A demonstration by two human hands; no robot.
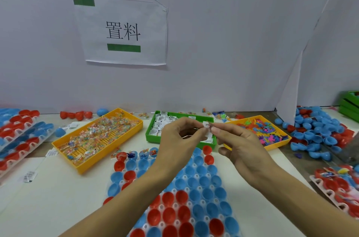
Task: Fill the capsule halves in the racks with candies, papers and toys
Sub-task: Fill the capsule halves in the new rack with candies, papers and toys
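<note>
A white rack (175, 222) of red and blue capsule halves (196, 196) lies in front of me; a few halves in its far row hold candies and toys. Behind it stand a yellow tray of candies (101, 135), a green tray of folded papers (161, 126) and a yellow tray of small plastic toys (266, 130). My left hand (178, 139) and my right hand (239, 143) meet above the green tray. Both pinch a small white paper (205, 125) between thumb and fingertips, with a tiny toy beside it.
Stacked racks of capsule halves (17, 135) lie at the left. A heap of loose blue and red halves (318, 134) sits at the right, with another filled rack (338, 188) nearer me and green trays (349, 104) behind. A white wall with a paper sign (122, 31) stands close behind.
</note>
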